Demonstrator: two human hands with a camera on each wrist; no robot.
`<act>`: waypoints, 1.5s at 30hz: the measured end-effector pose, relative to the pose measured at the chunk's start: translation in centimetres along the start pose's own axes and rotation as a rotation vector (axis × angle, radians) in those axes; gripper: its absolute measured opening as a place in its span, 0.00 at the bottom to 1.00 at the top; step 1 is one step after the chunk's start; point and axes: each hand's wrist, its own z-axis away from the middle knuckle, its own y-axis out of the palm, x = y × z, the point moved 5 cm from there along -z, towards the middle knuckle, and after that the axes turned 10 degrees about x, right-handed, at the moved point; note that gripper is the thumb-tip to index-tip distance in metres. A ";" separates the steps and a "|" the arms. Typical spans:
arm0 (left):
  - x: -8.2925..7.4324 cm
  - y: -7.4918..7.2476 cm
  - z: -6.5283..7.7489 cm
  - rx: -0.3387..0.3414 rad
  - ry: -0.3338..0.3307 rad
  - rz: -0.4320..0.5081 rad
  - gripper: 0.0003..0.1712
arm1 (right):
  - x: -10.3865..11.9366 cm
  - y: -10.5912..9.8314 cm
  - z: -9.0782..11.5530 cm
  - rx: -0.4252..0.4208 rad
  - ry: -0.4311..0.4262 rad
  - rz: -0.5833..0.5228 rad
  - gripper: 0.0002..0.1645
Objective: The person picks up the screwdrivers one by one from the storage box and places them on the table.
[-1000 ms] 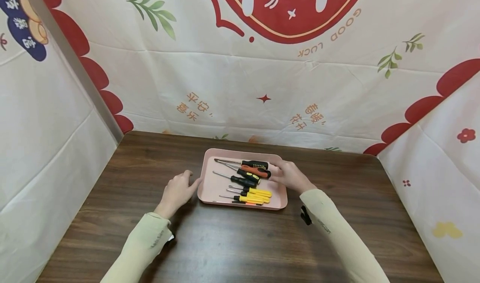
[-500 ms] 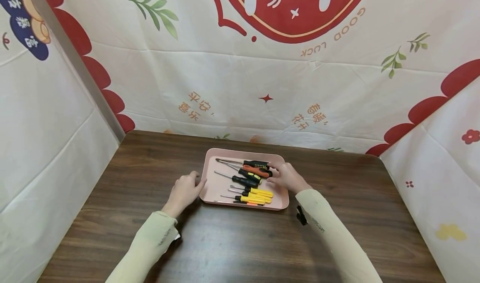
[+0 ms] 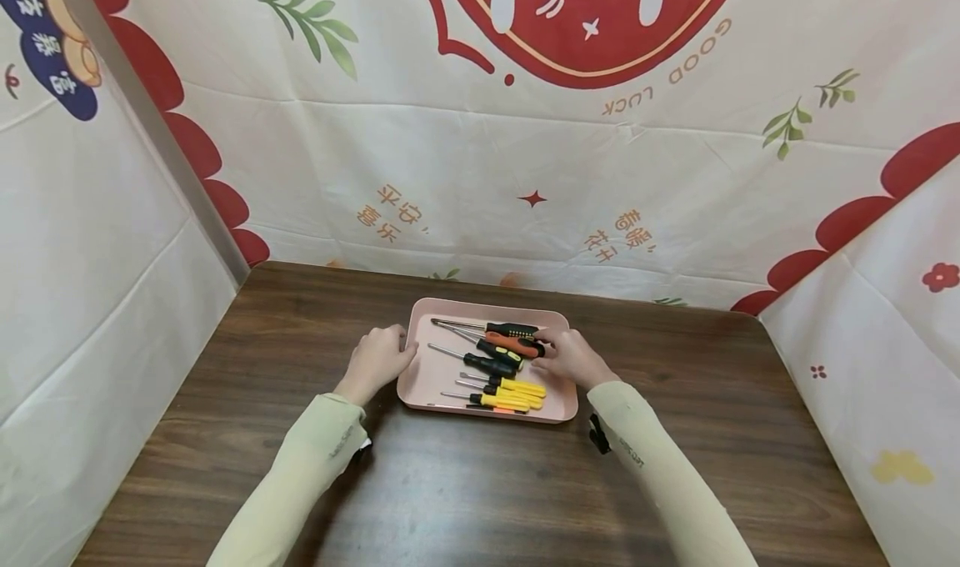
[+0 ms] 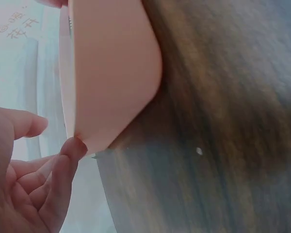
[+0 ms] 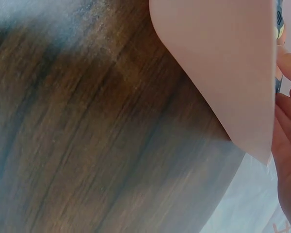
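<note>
A pink tray (image 3: 420,396) on the table holds several screwdrivers. At its right end my right hand (image 3: 573,357) reaches over the rim and pinches the black end of an orange-handled screwdriver (image 3: 508,343). In the right wrist view, the tray wall (image 5: 218,63) hides most of this grip. My left hand (image 3: 375,358) is at the tray's left rim, thumb over the edge. In the left wrist view, a fingertip (image 4: 73,145) touches the tray's outer wall (image 4: 111,68) by a corner. Black-handled screwdrivers (image 3: 489,363) and yellow-handled ones (image 3: 517,388) lie alongside the orange one.
The dark wooden table (image 3: 480,484) stretches around the tray. A printed white cloth (image 3: 480,175) hangs behind it, with more cloth panels at the left and right sides.
My left hand has moved right and away from me to the tray's left rim. My right hand has shifted slightly left, its fingers now closed at the orange screwdriver's handle end.
</note>
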 end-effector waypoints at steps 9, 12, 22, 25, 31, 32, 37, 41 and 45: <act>-0.3 -0.1 -0.5 0.033 -0.023 -0.020 0.10 | 0.0 0.3 -0.2 0.003 0.044 -0.007 0.24; -0.2 0.0 -0.6 0.018 -0.028 -0.031 0.08 | 0.0 0.4 -0.3 -0.009 0.027 0.010 0.23; -0.1 0.1 -0.7 0.000 -0.023 -0.037 0.08 | 0.0 1.2 -0.7 0.022 0.105 -0.038 0.21; 0.0 0.2 -0.8 0.002 -0.026 -0.039 0.08 | 0.0 1.3 -0.8 0.008 0.096 -0.017 0.22; 0.1 0.4 -0.8 0.003 -0.021 -0.044 0.09 | 0.0 1.4 -0.8 -0.044 0.059 0.046 0.23; 0.1 0.4 -0.8 0.004 -0.020 -0.043 0.09 | 0.0 1.4 -0.9 -0.048 0.058 0.047 0.22; -0.1 0.3 -0.7 0.006 -0.021 -0.038 0.09 | -0.1 1.3 -0.9 -0.058 0.037 0.047 0.21; -0.1 0.2 -0.7 0.010 -0.028 -0.037 0.08 | -0.3 1.0 -0.9 -0.068 0.024 -0.003 0.21; 0.0 0.2 -0.7 0.009 -0.032 -0.039 0.08 | -0.6 0.7 -0.7 -0.105 0.012 -0.083 0.22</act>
